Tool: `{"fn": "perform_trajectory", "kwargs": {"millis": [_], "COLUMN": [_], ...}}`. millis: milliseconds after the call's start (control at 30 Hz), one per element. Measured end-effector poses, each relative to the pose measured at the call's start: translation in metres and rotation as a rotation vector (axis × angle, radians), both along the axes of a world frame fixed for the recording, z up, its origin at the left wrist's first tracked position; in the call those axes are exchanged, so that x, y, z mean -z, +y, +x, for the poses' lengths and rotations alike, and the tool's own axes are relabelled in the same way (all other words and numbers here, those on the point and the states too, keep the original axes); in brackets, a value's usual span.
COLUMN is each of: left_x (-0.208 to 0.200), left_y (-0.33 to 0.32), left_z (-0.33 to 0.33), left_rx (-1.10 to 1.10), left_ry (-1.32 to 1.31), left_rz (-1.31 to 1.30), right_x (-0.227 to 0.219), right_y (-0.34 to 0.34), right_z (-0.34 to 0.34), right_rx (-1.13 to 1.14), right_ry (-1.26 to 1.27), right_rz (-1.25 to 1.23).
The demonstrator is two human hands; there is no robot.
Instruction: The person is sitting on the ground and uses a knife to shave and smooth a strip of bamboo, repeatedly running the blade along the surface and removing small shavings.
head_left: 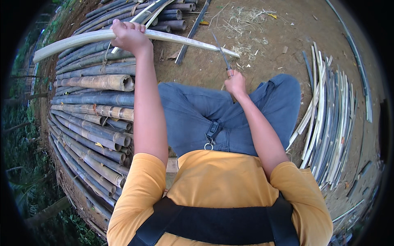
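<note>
My left hand (pixel 128 36), raised at the upper left, is closed around a long pale bamboo strip (pixel 180 39). The strip runs from the far left, over the stacked poles, down to the right. In front of my lap, my right hand (pixel 235 82) grips the handle of a knife (pixel 224 56). Its thin dark blade points up and away, crossing near the strip's right end; whether the two touch I cannot tell. Pale shavings (pixel 250 33) lie scattered on the ground beyond the knife.
A large stack of bamboo poles (pixel 94 98) fills the left side. More split strips (pixel 154 12) lie at its top. A dark bamboo slat (pixel 193 33) rests on the dirt ahead. At the right is a bundle of split strips (pixel 328 123), with a long pole (pixel 355 53) beyond.
</note>
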State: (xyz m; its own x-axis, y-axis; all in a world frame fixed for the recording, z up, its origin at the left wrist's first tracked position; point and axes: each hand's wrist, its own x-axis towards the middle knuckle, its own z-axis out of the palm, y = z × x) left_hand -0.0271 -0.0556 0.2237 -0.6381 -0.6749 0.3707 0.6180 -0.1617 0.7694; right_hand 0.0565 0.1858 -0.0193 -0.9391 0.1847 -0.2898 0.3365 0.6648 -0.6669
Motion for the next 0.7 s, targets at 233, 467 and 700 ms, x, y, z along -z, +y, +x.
{"fn": "perform_trajectory", "kwargs": {"millis": [233, 467, 700], "left_x": [0.002, -0.005, -0.004], "left_y": [-0.005, 0.01, 0.007], "left_z": [0.002, 0.002, 0.008], "left_rx": [-0.003, -0.009, -0.024], "left_ry": [0.021, 0.007, -0.001], "left_rz": [0.003, -0.005, -0.03], "right_x": [-0.027, 0.01, -0.033], "right_y": [-0.005, 0.006, -0.005], "right_z": [0.011, 0.004, 0.018], "right_rx": [-0.002, 0.034, -0.061], "right_ry": [-0.005, 0.008, -0.011], "right_rz": [0.066, 0.025, 0.007]}}
